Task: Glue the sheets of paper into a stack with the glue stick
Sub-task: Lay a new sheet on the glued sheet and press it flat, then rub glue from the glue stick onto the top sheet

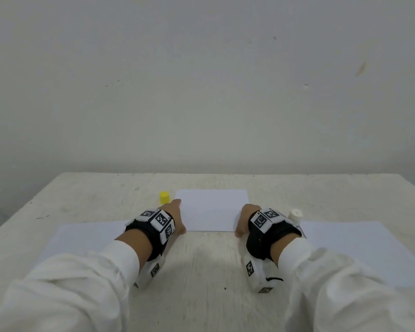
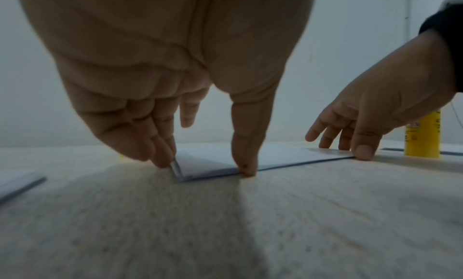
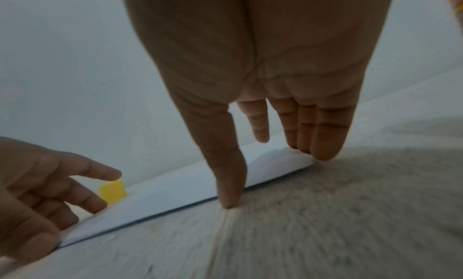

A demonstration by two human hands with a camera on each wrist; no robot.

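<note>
A small stack of white sheets (image 1: 212, 209) lies flat at the table's middle. My left hand (image 1: 177, 218) stands at its near left corner, fingers straight down against the left edge and thumb on the near edge (image 2: 244, 170). My right hand (image 1: 241, 221) mirrors it at the near right corner, thumb (image 3: 229, 196) on the near edge and fingers (image 3: 323, 148) at the right edge. Neither hand grips anything. The glue stick (image 1: 295, 215), yellow body (image 2: 422, 136) with a white end up, stands upright just right of my right wrist. Its yellow cap (image 1: 164, 197) stands beside the stack's far left corner.
A loose white sheet (image 1: 91, 236) lies under my left forearm, and another (image 1: 359, 250) lies to the right. The pale wooden table (image 1: 206, 271) ends at a plain wall behind. White sleeves cover both forearms.
</note>
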